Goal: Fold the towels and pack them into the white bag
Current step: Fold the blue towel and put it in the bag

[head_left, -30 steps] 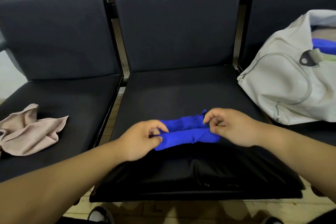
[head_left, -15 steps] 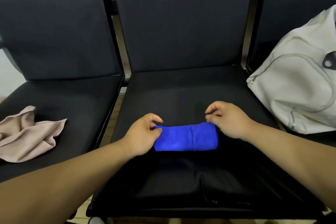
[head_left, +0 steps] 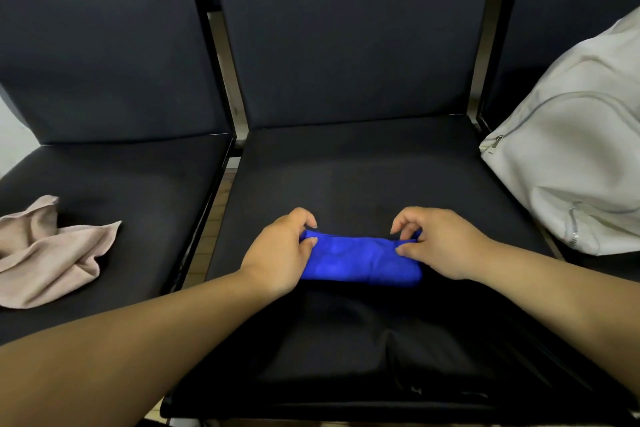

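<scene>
Pinching each end of the blue towel, the left hand and right hand held a soft, plush narrow fold between them on the smooth black seat. An uneven lift could have let the limp layers flop open. A crumpled pink towel lay well left of the left hand; the slouchy white bag sat right of the right hand.

The scene is viewed through one wide-angle camera worn on the head, pointed forward and down at close range. A padded black leatherette middle seat is centred. A folded bright blue towel, pinched at its ends by the left hand and right hand, is framed just below centre. A white zippered bag is cropped at 3 o'clock, a crumpled pale pink towel at 9 o'clock.
</scene>
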### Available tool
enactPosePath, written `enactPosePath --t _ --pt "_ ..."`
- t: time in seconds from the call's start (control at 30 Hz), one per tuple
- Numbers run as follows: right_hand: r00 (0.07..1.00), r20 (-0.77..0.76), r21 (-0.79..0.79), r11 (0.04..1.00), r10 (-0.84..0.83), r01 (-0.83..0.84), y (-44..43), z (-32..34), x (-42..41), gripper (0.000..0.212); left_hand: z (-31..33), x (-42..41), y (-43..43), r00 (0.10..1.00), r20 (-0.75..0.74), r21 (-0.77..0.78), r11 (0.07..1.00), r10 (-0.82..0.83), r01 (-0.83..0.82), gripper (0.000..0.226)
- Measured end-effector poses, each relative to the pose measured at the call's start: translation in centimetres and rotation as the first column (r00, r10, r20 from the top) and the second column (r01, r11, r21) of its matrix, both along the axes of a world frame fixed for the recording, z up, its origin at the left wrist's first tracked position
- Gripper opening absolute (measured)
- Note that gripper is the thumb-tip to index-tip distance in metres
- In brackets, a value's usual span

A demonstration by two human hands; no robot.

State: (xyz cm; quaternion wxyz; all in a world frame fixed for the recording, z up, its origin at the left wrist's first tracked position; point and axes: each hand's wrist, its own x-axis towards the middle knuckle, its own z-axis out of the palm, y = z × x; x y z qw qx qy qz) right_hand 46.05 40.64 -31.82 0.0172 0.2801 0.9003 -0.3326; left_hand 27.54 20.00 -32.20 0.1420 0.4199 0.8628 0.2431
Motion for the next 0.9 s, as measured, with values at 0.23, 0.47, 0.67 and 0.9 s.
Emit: enactPosePath --t 0.23,0.47,0.67,0.9 --pt "0.998 -0.038 0.03 0.999 -0.043 0.044 0.7 -0.1 -0.4 0.017 0.1 -0.9 0.6 0.994 -0.101 -0.042 0.999 -0.038 0.034 0.025" --pt "0.958 -0.115 -0.02 0.964 0.262 -0.266 0.3 0.6 -2.2 0.016 0.7 -0.7 -0.2 0.959 -0.091 -0.041 0.963 -0.268 0.265 0.019" --pt "0.915 0.123 -0.125 0.92 0.385 -0.37 -0.7 0.6 -2.9 0.022 0.0 -0.9 -0.4 0.962 -0.147 -0.251 0.95 -0.229 0.188 0.034" --pt "0.94 0.177 -0.416 0.888 0.292 -0.197 -1.2 0.7 -2.3 0.045 -0.2 0.3 1.2 0.935 -0.052 -0.396 0.867 -0.351 0.303 0.045"
